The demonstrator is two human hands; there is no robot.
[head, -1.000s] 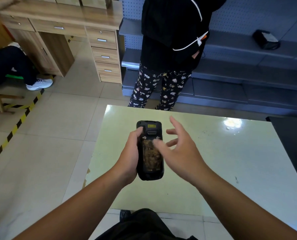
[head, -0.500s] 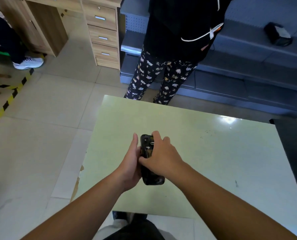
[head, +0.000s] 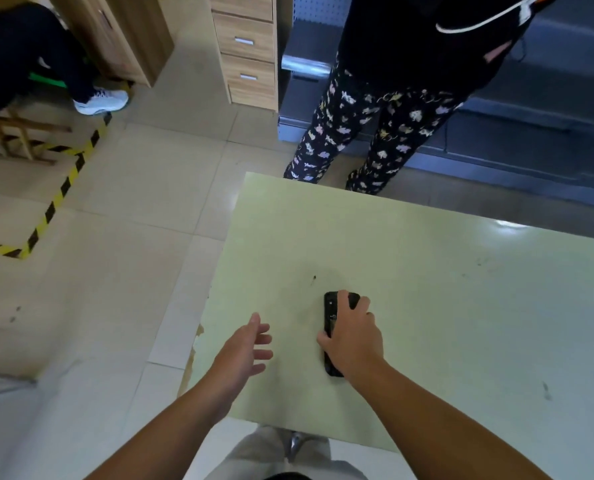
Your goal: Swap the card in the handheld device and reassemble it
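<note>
Over the pale green table [head: 444,271], near its left edge, the left hand [head: 243,351] hovers with fingers spread and relaxed, holding nothing, forearm angled in from below. To its right, well apart, the right hand [head: 352,336] curls over the black handheld device [head: 330,310], gripping it from above, thumb on its left side. The device lies lengthwise on the tabletop.
</note>
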